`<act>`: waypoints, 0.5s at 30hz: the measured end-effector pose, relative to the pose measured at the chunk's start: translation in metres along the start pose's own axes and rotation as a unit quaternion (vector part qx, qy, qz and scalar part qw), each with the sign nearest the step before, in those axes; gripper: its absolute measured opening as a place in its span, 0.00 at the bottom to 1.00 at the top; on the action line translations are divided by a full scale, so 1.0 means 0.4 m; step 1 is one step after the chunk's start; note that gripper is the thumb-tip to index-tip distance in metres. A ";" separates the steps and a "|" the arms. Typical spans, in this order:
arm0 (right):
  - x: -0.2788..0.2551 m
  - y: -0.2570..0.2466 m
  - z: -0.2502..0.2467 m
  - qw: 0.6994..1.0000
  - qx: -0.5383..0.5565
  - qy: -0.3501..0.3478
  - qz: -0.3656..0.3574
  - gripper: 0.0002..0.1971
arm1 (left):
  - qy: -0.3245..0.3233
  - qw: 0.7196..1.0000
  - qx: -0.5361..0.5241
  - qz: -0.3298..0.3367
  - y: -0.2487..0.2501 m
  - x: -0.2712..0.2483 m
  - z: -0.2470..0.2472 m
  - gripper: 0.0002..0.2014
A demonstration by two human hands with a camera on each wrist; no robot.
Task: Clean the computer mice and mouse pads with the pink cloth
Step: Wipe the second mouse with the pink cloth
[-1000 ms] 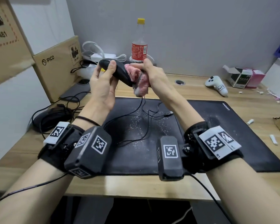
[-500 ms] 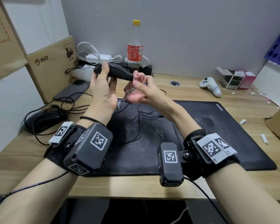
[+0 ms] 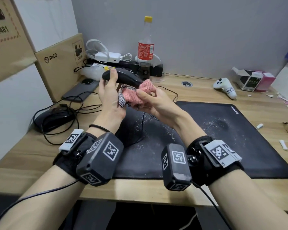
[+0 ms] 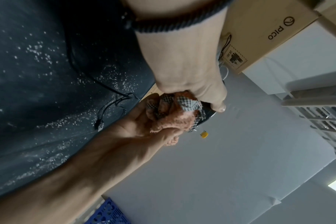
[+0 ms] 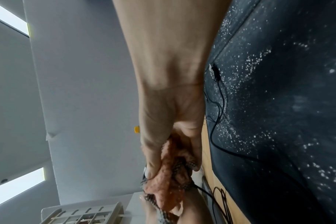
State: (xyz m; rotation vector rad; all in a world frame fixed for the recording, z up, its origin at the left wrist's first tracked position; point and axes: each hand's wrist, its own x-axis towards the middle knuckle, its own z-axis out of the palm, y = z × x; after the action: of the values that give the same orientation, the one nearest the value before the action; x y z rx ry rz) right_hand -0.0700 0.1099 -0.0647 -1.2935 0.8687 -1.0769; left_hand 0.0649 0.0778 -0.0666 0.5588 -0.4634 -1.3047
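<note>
Pink cloth point(image 3: 136, 95): bunched in my right hand point(image 3: 154, 103), thumb and curled fingers clamped round it; its checked edge hangs toward my left palm. Bunching gives a firm wad to rub with.
Black mouse point(image 3: 123, 77): raised above the desk, gripped by my left hand point(image 3: 109, 97), thumb across its top. Lifted so the underside and nose are reachable.
Contact: the cloth meets the mouse's nose from below, just under the front end.
Cable point(image 3: 142, 127): hangs from the mouse down onto the pad; slack, so it does not resist turning the mouse.
Black mouse pad point(image 3: 239, 138): flat on the wooden desk point(image 3: 32, 146), speckled with white crumbs; in my judgement not yet wiped.
Second mouse point(image 3: 54, 117): at the desk's left edge among looped cable, well apart from my hands; apparently awaiting its turn.
Step in hand: wiping the first mouse, as I judge it.
</note>
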 end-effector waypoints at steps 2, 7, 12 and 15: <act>0.004 0.009 0.011 1.000 0.001 0.020 -0.004 0.03 | -0.020 1.000 0.019 0.002 -0.010 -0.007 -0.004 0.25; 0.026 0.035 0.022 0.995 0.008 0.098 0.009 0.06 | -0.018 1.000 0.021 -0.001 -0.007 -0.007 -0.006 0.24; 0.024 0.025 0.035 0.991 -0.102 0.089 0.008 0.11 | 0.027 0.999 0.030 -0.007 0.019 0.011 -0.028 0.21; 0.031 0.016 0.054 0.968 -0.231 0.100 0.002 0.12 | 0.004 0.998 0.007 -0.068 0.036 0.003 -0.030 0.27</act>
State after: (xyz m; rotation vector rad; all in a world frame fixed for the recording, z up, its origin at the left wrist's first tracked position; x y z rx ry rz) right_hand -0.0449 0.1046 -0.0678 -1.5797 1.3316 -1.0483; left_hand 0.0835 0.0806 -0.0669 0.6152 -0.4344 -1.4291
